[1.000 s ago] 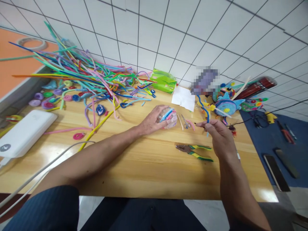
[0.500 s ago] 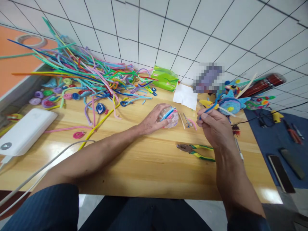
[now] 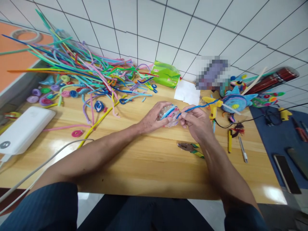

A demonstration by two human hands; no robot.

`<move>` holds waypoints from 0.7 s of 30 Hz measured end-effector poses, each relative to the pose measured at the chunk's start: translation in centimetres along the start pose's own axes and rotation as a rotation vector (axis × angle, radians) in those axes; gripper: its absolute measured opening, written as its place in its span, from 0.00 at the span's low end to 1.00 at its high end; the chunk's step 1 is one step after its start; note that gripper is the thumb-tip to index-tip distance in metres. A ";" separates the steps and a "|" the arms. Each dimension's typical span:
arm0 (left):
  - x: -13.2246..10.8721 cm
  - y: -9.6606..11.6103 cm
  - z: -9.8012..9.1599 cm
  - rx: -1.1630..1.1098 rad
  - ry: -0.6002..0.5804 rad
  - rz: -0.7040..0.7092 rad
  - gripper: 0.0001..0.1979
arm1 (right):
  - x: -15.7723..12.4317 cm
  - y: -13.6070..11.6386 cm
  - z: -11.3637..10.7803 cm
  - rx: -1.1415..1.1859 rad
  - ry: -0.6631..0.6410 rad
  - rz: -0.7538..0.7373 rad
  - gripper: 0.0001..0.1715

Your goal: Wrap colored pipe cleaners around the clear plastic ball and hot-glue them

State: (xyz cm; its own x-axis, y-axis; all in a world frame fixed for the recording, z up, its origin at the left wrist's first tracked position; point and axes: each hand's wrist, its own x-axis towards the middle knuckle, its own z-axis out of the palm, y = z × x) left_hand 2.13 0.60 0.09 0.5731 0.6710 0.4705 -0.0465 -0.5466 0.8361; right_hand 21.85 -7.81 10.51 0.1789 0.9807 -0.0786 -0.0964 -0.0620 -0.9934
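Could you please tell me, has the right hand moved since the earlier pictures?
Yes. Judged against the paper, the right hand has moved to the left, closer to the left hand.

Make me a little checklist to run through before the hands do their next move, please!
1. Left hand holding the clear rounded piece with blue and pink strips: ok.
2. Right hand pinching the blue pipe cleaner: ok.
3. Pipe cleaner's near end touching the clear piece: cannot tell; they look very close.
4. Pliers fully in view: not ok; the right arm hides part of the handles.
5. Yellow glue gun cool: cannot tell.
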 end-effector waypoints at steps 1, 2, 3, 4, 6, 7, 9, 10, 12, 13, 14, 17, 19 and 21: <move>0.0 0.0 0.0 0.003 0.000 0.006 0.34 | 0.1 0.1 0.0 0.000 -0.003 0.000 0.13; 0.0 0.0 -0.1 0.009 -0.002 0.009 0.35 | 0.1 0.1 0.0 -0.005 -0.006 -0.002 0.12; 0.0 0.1 -0.1 0.015 -0.004 0.009 0.35 | 0.2 0.3 0.0 -0.012 -0.009 -0.006 0.12; 0.0 0.1 -0.1 0.022 -0.007 0.008 0.34 | 0.2 0.4 0.0 -0.023 -0.009 -0.014 0.12; 0.0 0.2 -0.1 0.027 -0.009 -0.001 0.34 | 0.3 0.8 0.0 -0.057 -0.001 -0.042 0.13; 0.0 0.2 -0.1 0.028 -0.008 -0.006 0.34 | 0.3 1.0 -0.1 -0.079 0.003 -0.059 0.13; 0.0 0.3 -0.1 0.026 -0.005 -0.017 0.34 | 0.3 1.4 -0.1 -0.119 0.008 -0.097 0.13; 0.0 0.3 0.0 0.026 -0.003 -0.023 0.33 | 0.3 1.6 -0.2 -0.131 0.009 -0.114 0.13; -0.1 0.4 0.0 0.024 -0.002 -0.030 0.33 | 0.3 1.8 -0.2 -0.137 0.010 -0.135 0.12; -0.1 0.4 0.0 0.022 0.001 -0.029 0.33 | 0.3 1.8 -0.3 -0.131 0.011 -0.138 0.11; -0.1 0.4 0.1 0.018 0.004 -0.027 0.33 | 0.3 1.8 -0.3 -0.124 0.010 -0.135 0.11; 0.0 0.5 0.0 0.010 0.008 -0.017 0.34 | 0.3 1.6 -0.2 -0.107 -0.006 -0.114 0.13; 0.0 0.5 0.0 0.009 0.002 -0.014 0.33 | 0.3 1.6 -0.3 -0.109 -0.017 -0.105 0.13; 0.0 0.6 -0.1 0.005 -0.006 -0.012 0.33 | 0.3 1.6 -0.4 -0.125 -0.020 -0.103 0.11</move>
State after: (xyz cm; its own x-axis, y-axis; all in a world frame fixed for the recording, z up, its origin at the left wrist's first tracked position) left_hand 2.04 0.32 0.58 0.5784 0.6748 0.4584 -0.0354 -0.5406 0.8405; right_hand 22.12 -7.72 8.83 0.1621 0.9865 0.0247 0.0440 0.0178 -0.9989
